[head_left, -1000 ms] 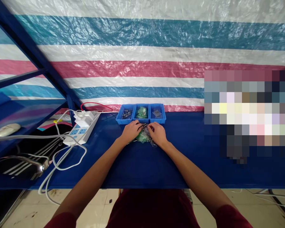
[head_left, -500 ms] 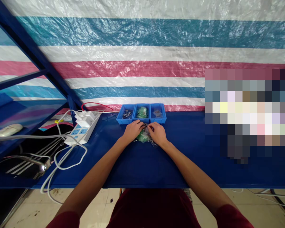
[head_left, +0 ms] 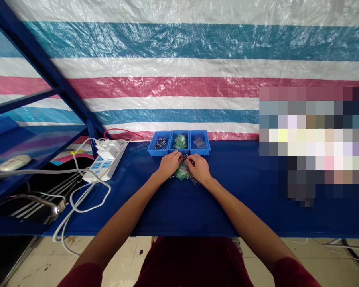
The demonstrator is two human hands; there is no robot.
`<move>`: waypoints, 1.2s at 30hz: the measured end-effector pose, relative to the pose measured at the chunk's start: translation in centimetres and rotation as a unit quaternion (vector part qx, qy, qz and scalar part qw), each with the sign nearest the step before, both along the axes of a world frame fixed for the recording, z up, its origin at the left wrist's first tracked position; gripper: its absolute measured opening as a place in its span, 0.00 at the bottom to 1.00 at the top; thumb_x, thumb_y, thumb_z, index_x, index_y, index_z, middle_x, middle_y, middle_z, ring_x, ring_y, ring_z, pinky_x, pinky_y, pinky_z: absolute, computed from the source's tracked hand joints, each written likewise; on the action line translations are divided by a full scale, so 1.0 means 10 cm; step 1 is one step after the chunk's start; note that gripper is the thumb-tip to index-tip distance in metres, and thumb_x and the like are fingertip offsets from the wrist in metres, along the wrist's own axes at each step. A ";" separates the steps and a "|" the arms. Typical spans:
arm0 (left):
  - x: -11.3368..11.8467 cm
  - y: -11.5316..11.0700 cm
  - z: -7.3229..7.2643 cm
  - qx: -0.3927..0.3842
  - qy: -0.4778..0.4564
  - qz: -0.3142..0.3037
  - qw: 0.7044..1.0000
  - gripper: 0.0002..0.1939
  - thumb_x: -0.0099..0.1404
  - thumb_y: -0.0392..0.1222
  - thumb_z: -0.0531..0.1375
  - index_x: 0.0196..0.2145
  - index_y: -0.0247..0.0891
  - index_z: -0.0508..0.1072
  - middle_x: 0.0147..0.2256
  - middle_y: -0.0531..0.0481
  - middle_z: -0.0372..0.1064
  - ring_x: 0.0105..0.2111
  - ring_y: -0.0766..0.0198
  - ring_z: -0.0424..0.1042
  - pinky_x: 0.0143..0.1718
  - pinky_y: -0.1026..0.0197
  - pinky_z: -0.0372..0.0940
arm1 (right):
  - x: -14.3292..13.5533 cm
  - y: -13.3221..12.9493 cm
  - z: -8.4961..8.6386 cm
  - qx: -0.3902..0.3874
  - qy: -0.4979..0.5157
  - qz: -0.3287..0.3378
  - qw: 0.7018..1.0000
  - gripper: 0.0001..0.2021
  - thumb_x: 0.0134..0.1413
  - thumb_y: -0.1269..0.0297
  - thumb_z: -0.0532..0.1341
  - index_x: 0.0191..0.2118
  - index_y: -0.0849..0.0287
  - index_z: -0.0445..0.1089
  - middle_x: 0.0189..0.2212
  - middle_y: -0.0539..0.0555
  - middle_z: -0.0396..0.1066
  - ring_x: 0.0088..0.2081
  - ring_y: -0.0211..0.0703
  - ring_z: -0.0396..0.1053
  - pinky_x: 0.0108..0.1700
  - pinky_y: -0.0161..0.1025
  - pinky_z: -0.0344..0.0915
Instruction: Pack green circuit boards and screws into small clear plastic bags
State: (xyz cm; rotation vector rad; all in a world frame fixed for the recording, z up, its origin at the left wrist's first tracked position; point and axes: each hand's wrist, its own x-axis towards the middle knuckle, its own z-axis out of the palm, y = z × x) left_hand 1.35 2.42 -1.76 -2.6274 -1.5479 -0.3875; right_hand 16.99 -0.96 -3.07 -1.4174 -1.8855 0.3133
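My left hand point(head_left: 170, 164) is closed, its fingertips pinched on a small thin metal piece point(head_left: 184, 157). Facing it, my right hand point(head_left: 200, 166) is closed too, thumb and fingers drawn together at the same spot; whatever it grips is too small to make out. Below the fingertips, on the table, lies a heap of green and clear plastic bags point(head_left: 182, 172), partly covered by both hands. Loose small metal parts point(head_left: 194, 180) show at the heap's right edge. Just behind my hands stand three blue bins, the left one point(head_left: 159, 152) with metal pieces inside.
Green bagged items fill the middle bin point(head_left: 179, 151); clear bags lie in the right bin point(head_left: 201, 152). A white power strip point(head_left: 106, 163) with plugs and looping cables point(head_left: 107, 199) occupies the table's left side. Striped sheeting hangs behind. Blurred blocks cover the right.
The view has shifted very slightly. Both hands stay together over the heap, with only small finger movement around the metal piece.
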 end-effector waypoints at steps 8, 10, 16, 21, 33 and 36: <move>0.00 -0.03 0.03 0.012 0.010 -0.003 1.000 0.11 0.69 0.39 0.49 0.38 0.37 0.70 0.37 0.46 0.69 0.34 0.61 0.70 0.29 0.62 0.59 | 0.02 0.00 0.02 0.001 0.012 -0.003 1.000 0.10 0.59 0.66 0.53 0.33 0.57 0.71 0.31 0.52 0.70 0.30 0.39 0.66 0.34 0.35 0.58; -0.02 -0.04 0.06 0.027 -0.010 -0.003 1.000 0.12 0.69 0.39 0.48 0.37 0.37 0.70 0.37 0.46 0.70 0.34 0.61 0.70 0.30 0.63 0.59 | 0.03 0.00 0.02 0.002 0.025 -0.007 1.000 0.11 0.59 0.66 0.52 0.35 0.58 0.71 0.32 0.52 0.71 0.30 0.39 0.66 0.35 0.35 0.59; -0.11 -0.11 0.16 0.071 -0.136 -0.021 0.988 0.14 0.70 0.42 0.47 0.35 0.38 0.71 0.34 0.48 0.70 0.33 0.63 0.69 0.35 0.64 0.60 | 0.04 0.01 0.04 0.012 0.062 0.000 0.998 0.14 0.60 0.62 0.52 0.47 0.58 0.69 0.35 0.54 0.71 0.31 0.40 0.67 0.37 0.36 0.62; -0.16 -0.14 0.29 0.045 -0.187 -0.075 0.978 0.15 0.69 0.44 0.47 0.33 0.37 0.70 0.33 0.48 0.71 0.32 0.64 0.69 0.36 0.64 0.60 | 0.04 -0.01 0.05 0.032 0.083 0.055 0.994 0.13 0.62 0.60 0.52 0.41 0.57 0.72 0.34 0.54 0.72 0.33 0.40 0.68 0.39 0.35 0.63; -0.13 -0.18 0.24 0.008 -0.264 -0.062 0.962 0.17 0.65 0.51 0.54 0.28 0.37 0.72 0.27 0.49 0.72 0.27 0.65 0.67 0.30 0.63 0.60 | 0.03 -0.02 0.08 0.046 0.100 0.014 0.994 0.12 0.60 0.60 0.54 0.31 0.58 0.72 0.29 0.53 0.73 0.31 0.40 0.68 0.36 0.35 0.63; -0.11 -0.20 0.17 0.024 -0.265 -0.065 0.962 0.17 0.66 0.51 0.54 0.27 0.37 0.72 0.26 0.49 0.71 0.26 0.65 0.67 0.30 0.63 0.61 | 0.04 0.00 0.06 0.042 0.095 0.005 0.995 0.12 0.59 0.60 0.56 0.29 0.58 0.72 0.27 0.52 0.72 0.29 0.39 0.67 0.35 0.35 0.62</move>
